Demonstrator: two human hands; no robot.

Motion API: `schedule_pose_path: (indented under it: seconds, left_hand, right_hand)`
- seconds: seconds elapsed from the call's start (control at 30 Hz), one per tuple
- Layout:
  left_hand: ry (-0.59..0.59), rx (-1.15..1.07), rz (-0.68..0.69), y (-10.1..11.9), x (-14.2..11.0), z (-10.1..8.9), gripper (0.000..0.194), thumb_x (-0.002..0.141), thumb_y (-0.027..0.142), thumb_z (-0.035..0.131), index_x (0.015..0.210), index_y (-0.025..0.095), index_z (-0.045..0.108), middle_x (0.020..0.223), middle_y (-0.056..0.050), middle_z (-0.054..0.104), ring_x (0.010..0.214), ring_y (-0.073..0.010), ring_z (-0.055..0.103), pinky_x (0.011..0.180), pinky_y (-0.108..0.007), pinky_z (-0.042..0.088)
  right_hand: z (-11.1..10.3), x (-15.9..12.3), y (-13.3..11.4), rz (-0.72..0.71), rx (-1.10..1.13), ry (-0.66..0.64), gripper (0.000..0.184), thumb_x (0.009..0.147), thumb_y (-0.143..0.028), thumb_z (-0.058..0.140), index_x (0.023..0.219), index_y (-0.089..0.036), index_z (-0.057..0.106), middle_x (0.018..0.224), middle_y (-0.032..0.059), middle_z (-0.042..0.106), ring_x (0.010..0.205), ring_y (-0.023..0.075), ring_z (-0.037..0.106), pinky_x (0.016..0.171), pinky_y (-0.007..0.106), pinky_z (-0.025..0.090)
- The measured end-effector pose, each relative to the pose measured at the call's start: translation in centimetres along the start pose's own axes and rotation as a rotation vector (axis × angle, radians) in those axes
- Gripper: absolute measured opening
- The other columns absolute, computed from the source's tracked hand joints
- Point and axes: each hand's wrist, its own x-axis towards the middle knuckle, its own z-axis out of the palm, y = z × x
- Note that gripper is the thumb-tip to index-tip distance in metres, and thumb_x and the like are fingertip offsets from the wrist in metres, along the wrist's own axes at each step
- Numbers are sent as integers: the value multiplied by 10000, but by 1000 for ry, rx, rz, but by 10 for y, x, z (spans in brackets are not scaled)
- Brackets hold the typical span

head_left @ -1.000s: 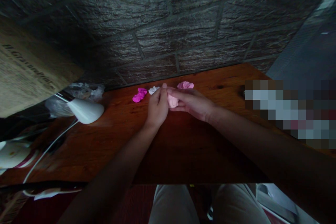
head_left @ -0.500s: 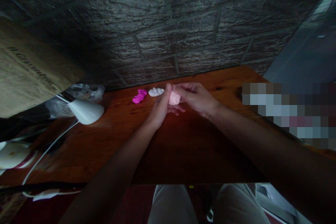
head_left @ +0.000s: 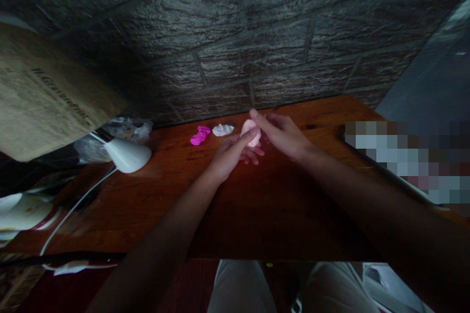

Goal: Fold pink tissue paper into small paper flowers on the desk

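A soft, pale pink lump of modelling clay is between my two hands above the wooden table. My left hand holds it, thumb pressed across its front and fingers underneath. My right hand closes on its right side; the thumb points up beside the top edge, and the other fingers are partly hidden behind the lump. To the left on the table lie a crumpled white piece of clay and, beyond it, a bright magenta piece. Neither is touched.
A white lamp head with its cable stands left, by a clear plastic bag and a printed brown paper bag. A stone-patterned wall borders the table's back edge. Blurred-out items lie right.
My left thumb has moved from the lump's upper left edge across its front. The right thumb has lifted toward the top. The view has shifted slightly.
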Motion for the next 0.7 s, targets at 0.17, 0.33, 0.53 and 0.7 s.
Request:
schedule_pose_path:
  seconds: [0.17,0.33,0.53,0.7]
  left_hand:
    - [-33,113,113,-1,-3,0,467,869,594,588,719,155,644,554,-20,655,411,-78,513,431,-219,345]
    - [-170,219,188,0,-6,-1,505,908,604,548,720,150,664,619,-54,716,430,-77,536,457,-218,388]
    - [-291,216,220,2,-9,0,507,921,594,559,757,129,676,716,-99,762,453,-85,574,458,-215,392]
    - [-254,176,157,0,-9,2,535,902,626,564,806,116,698,747,-119,766,489,-94,588,475,-222,372]
  right_hand:
    - [-12,-2,-9,-33,-216,-235,781,876,-855,308,584,-196,611,557,25,561,639,168,563,684,320,406]
    - [-14,-2,-12,-78,-269,-424,848,852,-893,240,557,-201,632,592,54,618,676,177,580,733,332,427]
    - [-18,0,-2,-4,-289,-417,760,869,-834,371,610,-179,656,600,34,603,703,171,593,693,299,431]
    - [-16,5,-2,-122,-227,-398,697,910,-745,421,523,-205,634,560,35,624,678,164,611,744,303,460]
